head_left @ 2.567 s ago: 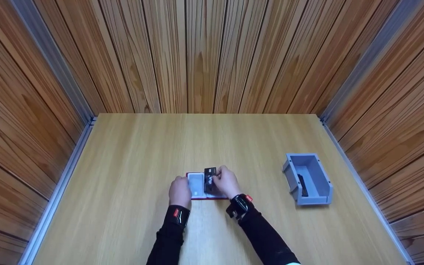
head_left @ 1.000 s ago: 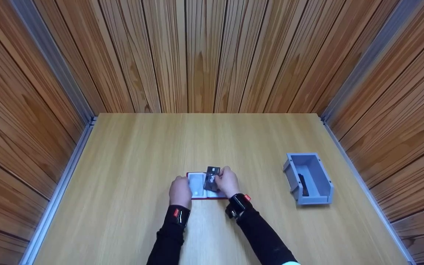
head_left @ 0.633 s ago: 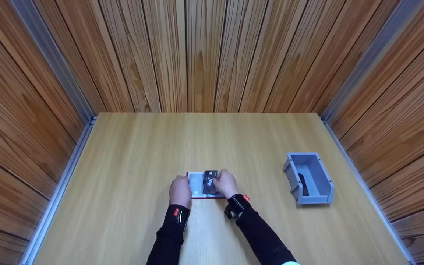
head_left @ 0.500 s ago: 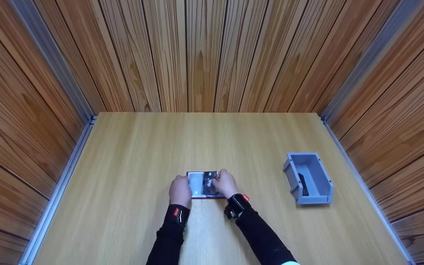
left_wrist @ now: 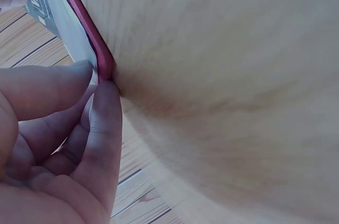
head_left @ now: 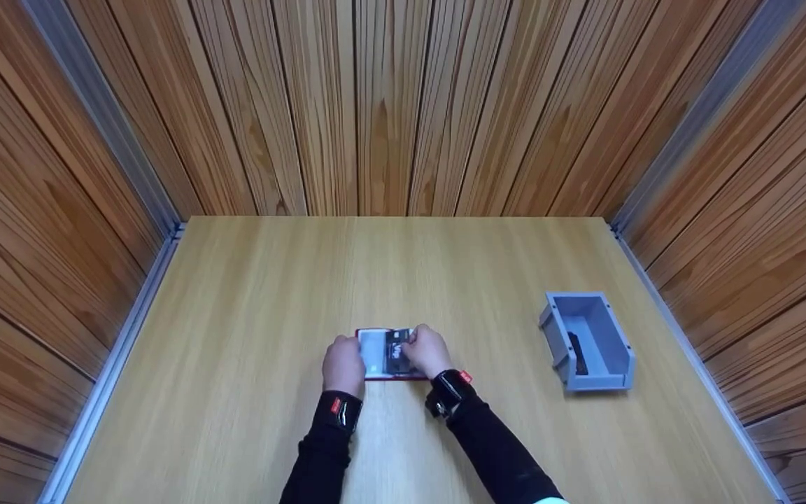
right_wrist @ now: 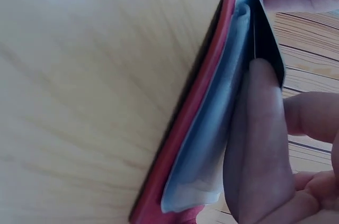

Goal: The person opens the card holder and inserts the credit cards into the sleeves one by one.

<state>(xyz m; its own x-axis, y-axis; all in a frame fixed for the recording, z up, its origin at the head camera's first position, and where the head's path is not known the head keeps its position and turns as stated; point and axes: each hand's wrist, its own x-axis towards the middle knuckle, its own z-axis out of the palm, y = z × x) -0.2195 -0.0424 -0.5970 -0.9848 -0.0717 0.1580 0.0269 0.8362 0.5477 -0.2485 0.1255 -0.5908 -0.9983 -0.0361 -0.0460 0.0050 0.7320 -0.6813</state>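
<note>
A card holder [head_left: 373, 355] with a red cover lies open on the table, its clear plastic sleeves [right_wrist: 206, 128] facing up. My left hand [head_left: 343, 365] pinches its left edge between thumb and fingertips, close up in the left wrist view on the red cover [left_wrist: 85, 20]. A black VIP card [head_left: 394, 352] is pinched by my right hand [head_left: 429, 351] over the holder's right part. In the right wrist view one finger sits behind the card [right_wrist: 274, 54] and the thumb in front. Whether the card's lower edge is inside a sleeve I cannot tell.
A grey-blue bin [head_left: 616, 360] stands at the right of the wooden table [head_left: 249, 294], with a dark narrow object [head_left: 576, 353] inside. Wood-patterned walls enclose the back and both sides.
The VIP card, tilted and farther from me a second ago, now stands straighter and lower over the holder. My right hand has shifted slightly left; my left hand keeps its place.
</note>
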